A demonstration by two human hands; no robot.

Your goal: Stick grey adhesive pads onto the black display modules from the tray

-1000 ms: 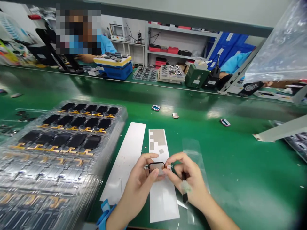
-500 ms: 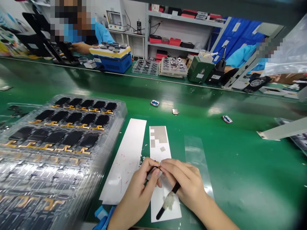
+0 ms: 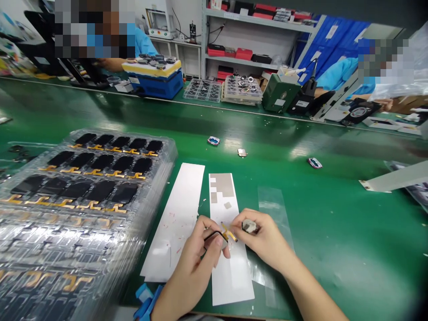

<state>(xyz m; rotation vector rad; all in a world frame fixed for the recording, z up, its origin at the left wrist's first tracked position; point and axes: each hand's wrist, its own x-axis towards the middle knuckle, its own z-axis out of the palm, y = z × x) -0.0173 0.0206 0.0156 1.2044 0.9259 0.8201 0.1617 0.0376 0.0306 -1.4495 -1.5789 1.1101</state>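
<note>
1. Head view: the left hand [image 3: 197,263] pinches a small black rectangular screen panel [image 3: 214,235], and its gold flex ribbon [image 3: 229,232] points right, toward the right hand [image 3: 267,243].
2. The right hand, closed on a grey-white wad [image 3: 249,226], meets the ribbon's tip above a white paper strip [image 3: 232,272] on the green bench [image 3: 334,232].
3. Half a second earlier the ribbon was hidden and the wad hung below the right hand.

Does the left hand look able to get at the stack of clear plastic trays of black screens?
Probably yes: only a flat white paper strip lies between the left hand and the stack of clear plastic trays. Its fingers pinch a small black part with a yellow ribbon, though.
</note>
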